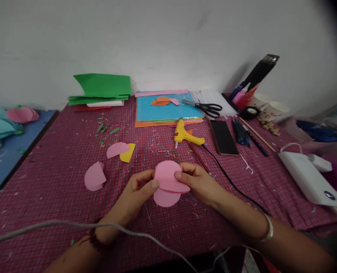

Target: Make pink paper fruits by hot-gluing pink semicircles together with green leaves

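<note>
Both hands hold folded pink paper circles (168,172) over the front middle of the cloth-covered table. My left hand (141,191) pinches the left edge, thumb on top. My right hand (195,180) grips the right side with its thumb pressed on the paper. One layer stands out as a flap, and a rounded pink part hangs below it. To the left lie a stack of folded pink paper pieces (95,176), a single pink half-circle (117,149) and a yellow paper piece (128,153). Beyond the hands rests a yellow glue gun (187,134).
Scissors (206,108) lie across blue sheets (165,110) at the back, near green paper (106,87). A phone (224,137), pens (240,132) and a white power bank (310,178) are on the right. A pale cable (63,223) crosses the foreground; the glue gun's black cord runs rightward.
</note>
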`<action>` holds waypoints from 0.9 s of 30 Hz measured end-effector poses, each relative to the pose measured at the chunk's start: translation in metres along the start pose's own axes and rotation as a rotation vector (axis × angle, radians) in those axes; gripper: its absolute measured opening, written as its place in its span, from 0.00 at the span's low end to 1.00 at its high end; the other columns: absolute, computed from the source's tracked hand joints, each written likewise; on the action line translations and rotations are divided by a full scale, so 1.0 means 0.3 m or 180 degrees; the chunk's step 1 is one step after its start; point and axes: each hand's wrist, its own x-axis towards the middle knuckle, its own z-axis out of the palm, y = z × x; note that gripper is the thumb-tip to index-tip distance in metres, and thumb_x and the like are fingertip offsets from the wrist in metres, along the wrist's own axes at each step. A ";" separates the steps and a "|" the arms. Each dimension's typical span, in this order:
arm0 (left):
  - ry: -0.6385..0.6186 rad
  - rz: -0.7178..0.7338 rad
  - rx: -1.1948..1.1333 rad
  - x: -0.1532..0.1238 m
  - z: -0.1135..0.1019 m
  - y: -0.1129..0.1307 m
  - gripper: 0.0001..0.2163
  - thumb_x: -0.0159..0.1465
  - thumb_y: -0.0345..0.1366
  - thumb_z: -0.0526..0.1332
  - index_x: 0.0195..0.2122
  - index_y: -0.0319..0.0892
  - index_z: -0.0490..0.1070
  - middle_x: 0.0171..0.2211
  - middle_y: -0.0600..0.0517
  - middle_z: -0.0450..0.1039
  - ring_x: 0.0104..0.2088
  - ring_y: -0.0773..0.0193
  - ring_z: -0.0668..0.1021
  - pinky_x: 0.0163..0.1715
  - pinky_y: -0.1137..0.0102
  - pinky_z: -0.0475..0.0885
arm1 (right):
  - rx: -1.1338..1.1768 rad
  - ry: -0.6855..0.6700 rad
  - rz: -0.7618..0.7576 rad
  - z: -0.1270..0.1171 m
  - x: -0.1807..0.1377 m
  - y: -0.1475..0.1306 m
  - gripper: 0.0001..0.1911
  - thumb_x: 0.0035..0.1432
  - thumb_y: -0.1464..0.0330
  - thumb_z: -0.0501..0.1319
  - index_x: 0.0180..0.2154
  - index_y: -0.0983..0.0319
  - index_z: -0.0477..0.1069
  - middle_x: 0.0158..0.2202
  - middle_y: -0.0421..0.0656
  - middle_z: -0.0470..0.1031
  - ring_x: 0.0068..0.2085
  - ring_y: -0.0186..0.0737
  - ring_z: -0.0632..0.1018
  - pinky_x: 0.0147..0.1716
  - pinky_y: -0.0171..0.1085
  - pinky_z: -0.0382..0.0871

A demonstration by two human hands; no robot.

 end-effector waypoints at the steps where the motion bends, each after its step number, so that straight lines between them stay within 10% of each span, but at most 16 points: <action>1: -0.0008 0.0003 0.0016 0.001 0.000 0.002 0.15 0.60 0.46 0.63 0.42 0.43 0.77 0.34 0.48 0.77 0.35 0.60 0.75 0.37 0.67 0.68 | -0.0037 0.0010 -0.0025 0.001 0.000 0.000 0.17 0.47 0.58 0.69 0.25 0.63 0.69 0.23 0.35 0.66 0.26 0.29 0.65 0.26 0.32 0.56; 10: 0.0220 0.0160 0.0285 0.006 0.000 0.007 0.11 0.62 0.44 0.61 0.43 0.45 0.75 0.35 0.51 0.74 0.35 0.62 0.75 0.36 0.68 0.69 | -0.0154 0.0095 -0.0128 0.000 0.006 -0.003 0.18 0.47 0.57 0.68 0.24 0.63 0.67 0.22 0.35 0.64 0.25 0.29 0.62 0.25 0.32 0.54; 17: 0.0631 0.1867 0.2227 -0.038 0.000 0.100 0.13 0.58 0.29 0.64 0.44 0.46 0.73 0.38 0.51 0.69 0.40 0.62 0.72 0.41 0.67 0.67 | -0.0734 0.0235 -0.0247 0.003 0.011 -0.017 0.16 0.52 0.59 0.62 0.22 0.62 0.62 0.22 0.35 0.61 0.25 0.30 0.62 0.26 0.33 0.54; 27: 0.0200 0.1680 0.2887 -0.005 0.029 0.039 0.07 0.61 0.25 0.61 0.37 0.44 0.72 0.30 0.55 0.71 0.31 0.68 0.74 0.32 0.71 0.69 | -0.1558 0.0365 -0.0694 -0.005 0.003 -0.020 0.13 0.54 0.64 0.56 0.21 0.60 0.59 0.20 0.34 0.54 0.24 0.31 0.59 0.23 0.34 0.51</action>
